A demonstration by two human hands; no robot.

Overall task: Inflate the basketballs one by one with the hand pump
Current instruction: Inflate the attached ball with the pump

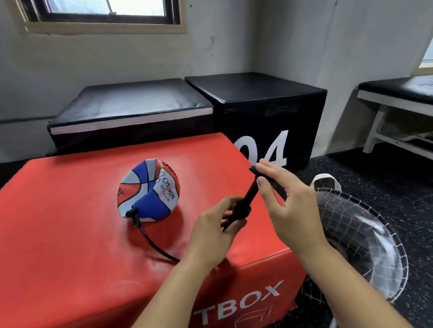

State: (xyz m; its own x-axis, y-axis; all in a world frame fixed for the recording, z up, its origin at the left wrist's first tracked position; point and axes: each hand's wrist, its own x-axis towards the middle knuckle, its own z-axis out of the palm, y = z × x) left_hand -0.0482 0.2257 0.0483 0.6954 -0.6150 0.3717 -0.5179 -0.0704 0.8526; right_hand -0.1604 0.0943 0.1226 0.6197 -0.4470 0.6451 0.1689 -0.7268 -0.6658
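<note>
A deflated, crumpled basketball in blue, white and orange lies on the red padded box. A black hose runs from its valve across the box top toward my left wrist. My left hand grips the barrel of the black hand pump. My right hand holds the pump's handle at the upper end, thumb and fingers curled round it, with the rod drawn out a short way.
A black mesh net hoop or bag stands on the speckled floor just right of the red box. Two black padded boxes sit behind, one marked 04. A black-topped bench is at the far right.
</note>
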